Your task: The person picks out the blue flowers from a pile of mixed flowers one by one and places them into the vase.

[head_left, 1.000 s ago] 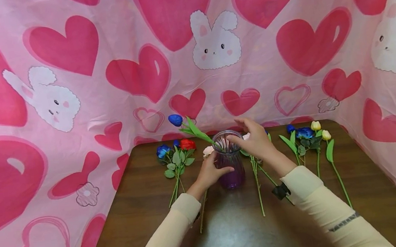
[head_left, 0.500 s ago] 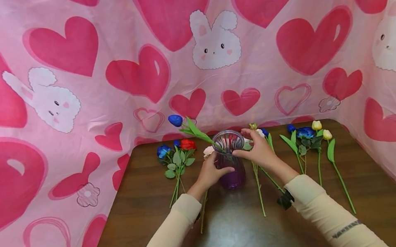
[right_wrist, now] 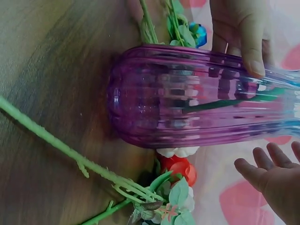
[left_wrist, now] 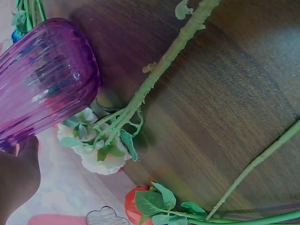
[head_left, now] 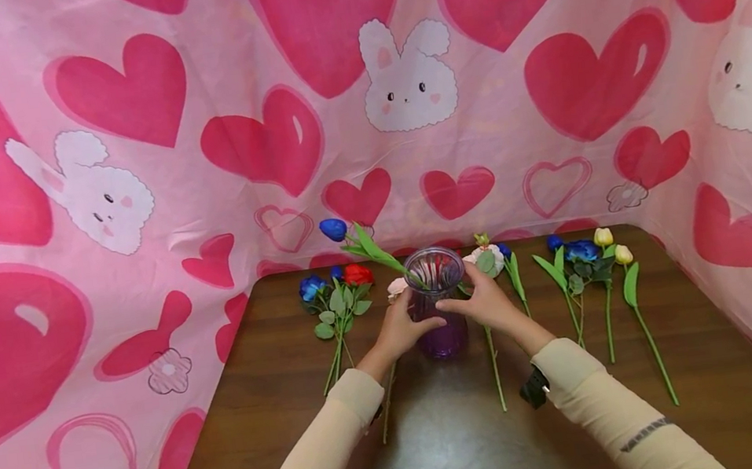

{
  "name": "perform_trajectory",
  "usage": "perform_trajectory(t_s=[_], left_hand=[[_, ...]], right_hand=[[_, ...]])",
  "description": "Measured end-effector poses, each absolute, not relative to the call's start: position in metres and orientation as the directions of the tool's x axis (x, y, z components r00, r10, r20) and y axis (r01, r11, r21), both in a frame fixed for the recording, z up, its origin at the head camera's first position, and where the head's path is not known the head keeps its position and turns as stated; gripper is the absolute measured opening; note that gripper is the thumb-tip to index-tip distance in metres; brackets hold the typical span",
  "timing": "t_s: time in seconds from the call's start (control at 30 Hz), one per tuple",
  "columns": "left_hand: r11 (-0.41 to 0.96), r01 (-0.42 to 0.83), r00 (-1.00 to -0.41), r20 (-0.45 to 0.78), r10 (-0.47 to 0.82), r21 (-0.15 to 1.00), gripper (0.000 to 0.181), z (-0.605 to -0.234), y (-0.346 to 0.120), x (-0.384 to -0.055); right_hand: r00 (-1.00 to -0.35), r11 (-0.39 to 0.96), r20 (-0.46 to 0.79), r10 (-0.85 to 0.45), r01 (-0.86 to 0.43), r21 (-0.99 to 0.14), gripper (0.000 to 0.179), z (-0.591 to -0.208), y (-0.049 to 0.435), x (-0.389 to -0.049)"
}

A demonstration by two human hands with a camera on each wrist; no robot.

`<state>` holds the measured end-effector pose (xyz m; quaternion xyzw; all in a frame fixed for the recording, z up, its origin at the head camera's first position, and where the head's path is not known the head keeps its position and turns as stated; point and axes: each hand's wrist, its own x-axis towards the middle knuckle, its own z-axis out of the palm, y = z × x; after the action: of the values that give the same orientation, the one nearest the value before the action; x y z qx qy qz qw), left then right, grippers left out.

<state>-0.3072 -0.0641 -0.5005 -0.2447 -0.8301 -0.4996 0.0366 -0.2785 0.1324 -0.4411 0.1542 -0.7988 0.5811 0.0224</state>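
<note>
A purple ribbed glass vase (head_left: 440, 333) stands upright near the table's middle. One blue tulip (head_left: 333, 230) leans left out of its mouth, its green stem (right_wrist: 234, 103) showing through the glass. My left hand (head_left: 399, 330) grips the vase's left side, thumb across the front; in the right wrist view this left hand (right_wrist: 241, 28) has its thumb against the glass. On the other side my right hand (head_left: 487, 299) is held around the vase's neck. The right wrist view shows the right hand's (right_wrist: 281, 180) fingers extended, with a gap between them and the glass.
Blue and red flowers (head_left: 357, 274) lie left on the wooden table (head_left: 448, 455). A pale pink flower (head_left: 396, 288) is partly behind my left hand. White flowers (head_left: 486, 259) lie right of the vase. Farther right are a blue flower (head_left: 581, 250) and pale yellow tulips (head_left: 624, 255).
My right hand has come down from above the vase's rim to beside its neck. White flowers behind that hand have come into view. The left hand and tulip have stayed put.
</note>
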Motion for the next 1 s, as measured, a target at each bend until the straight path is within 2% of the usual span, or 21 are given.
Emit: perform_trajectory(t_s=[0.17,0.47,1.0], left_hand=[[0.356,0.436,-0.877,0.301,0.374,0.827,0.075,-0.501,-0.063,-0.307],[0.377,0.425,-0.885,0.289,0.366,0.823,0.079,-0.501,-0.064,-0.307],[0.383,0.43,-0.882,0.288,0.374,0.818,0.078,-0.5,-0.065,-0.307]], right_hand=[[-0.947,0.231,0.239,-0.215,-0.287,-0.93,0.072,-0.423,0.126,-0.266],[-0.944,0.115,0.259,-0.205,-0.286,-0.951,0.072,-0.428,0.123,-0.268],[-0.952,0.173,0.253,-0.173,-0.283,-0.943,0.07,-0.435,0.121,-0.268]])
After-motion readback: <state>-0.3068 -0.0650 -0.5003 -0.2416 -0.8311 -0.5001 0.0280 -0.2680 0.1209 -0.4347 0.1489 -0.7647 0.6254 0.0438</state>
